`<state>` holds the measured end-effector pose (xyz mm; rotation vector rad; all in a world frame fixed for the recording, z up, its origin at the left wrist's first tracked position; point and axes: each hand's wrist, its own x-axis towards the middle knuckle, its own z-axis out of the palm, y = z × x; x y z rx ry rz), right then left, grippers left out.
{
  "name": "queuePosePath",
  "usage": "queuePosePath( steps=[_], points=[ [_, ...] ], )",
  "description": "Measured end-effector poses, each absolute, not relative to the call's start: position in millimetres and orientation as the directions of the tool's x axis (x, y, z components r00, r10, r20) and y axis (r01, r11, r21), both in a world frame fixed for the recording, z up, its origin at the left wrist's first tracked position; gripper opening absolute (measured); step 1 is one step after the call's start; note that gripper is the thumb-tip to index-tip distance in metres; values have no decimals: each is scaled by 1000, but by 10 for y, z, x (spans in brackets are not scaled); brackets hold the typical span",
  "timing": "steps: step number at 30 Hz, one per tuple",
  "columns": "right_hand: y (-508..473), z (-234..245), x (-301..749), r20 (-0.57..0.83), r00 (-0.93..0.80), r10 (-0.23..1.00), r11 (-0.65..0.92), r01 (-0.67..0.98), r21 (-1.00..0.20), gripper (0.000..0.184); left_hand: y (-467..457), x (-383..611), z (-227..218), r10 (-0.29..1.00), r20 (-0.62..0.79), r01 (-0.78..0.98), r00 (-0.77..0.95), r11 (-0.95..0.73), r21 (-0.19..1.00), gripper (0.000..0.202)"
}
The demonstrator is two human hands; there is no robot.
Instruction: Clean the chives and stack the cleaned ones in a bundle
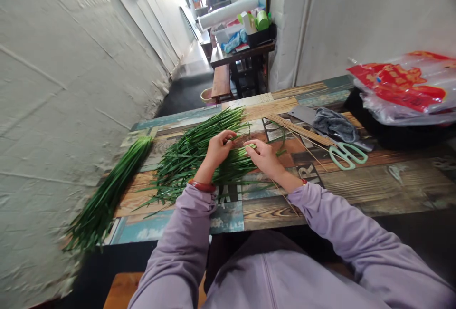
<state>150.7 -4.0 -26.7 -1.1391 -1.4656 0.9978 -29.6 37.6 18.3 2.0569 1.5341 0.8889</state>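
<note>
A loose heap of garlic chives (188,149) lies across the middle of the table, its pale ends toward the far side. Over its right part, my left hand (219,149) has its thumb and fingers pinched together; what is between them is too small to make out. Just right of it, my right hand (265,158) is closed on the pale cut ends of some chives (235,164), whose leaves trail to the left. A separate neat bundle of garlic chives (114,188) lies at the table's left end, its leaf tips hanging over the edge.
Thin bamboo skewers (302,128) lie right of my hands, beside green-handled scissors (347,156), a cleaver (302,113) and a grey cloth (335,124). A red and clear plastic bag (409,85) rests on a black container (388,128). Behind stands another cluttered table (245,53).
</note>
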Motion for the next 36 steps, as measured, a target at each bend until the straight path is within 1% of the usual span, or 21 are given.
queuePosePath(
  steps=[1, 3, 11, 15, 20, 24, 31, 36],
  points=[
    [-43, -265, 1507, 209, -70, 975, 218, 160, -963, 35, 328, -278, 166, 953, 241, 652, 187, -303, 695, 34],
    [-50, -253, 1512, 211, -65, 975, 219, 160, -963, 34, 255, -245, 138, 948, 252, 611, 195, -318, 725, 31],
    [-72, -152, 1548, 237, -48, 970, 241, 130, -962, 37, 188, -181, 127, 940, 286, 530, 184, -340, 777, 19],
    [-104, -122, 1571, 216, -66, 974, 223, 143, -964, 36, 108, -155, 105, 936, 304, 469, 180, -353, 809, 15],
    [-152, -112, 1594, 194, -64, 979, 203, 165, -965, 32, 35, -129, 75, 921, 330, 421, 209, -389, 820, 21],
    [-187, -100, 1608, 178, -74, 981, 189, 189, -964, 32, 25, -98, 79, 919, 351, 383, 181, -395, 835, 26],
    [-224, -121, 1640, 180, -96, 979, 195, 180, -964, 32, 2, -57, 109, 915, 380, 363, 133, -402, 841, 19],
    [-221, -144, 1646, 188, -109, 976, 205, 170, -964, 33, -18, -51, 136, 915, 379, 347, 137, -402, 847, 17]
  ],
)
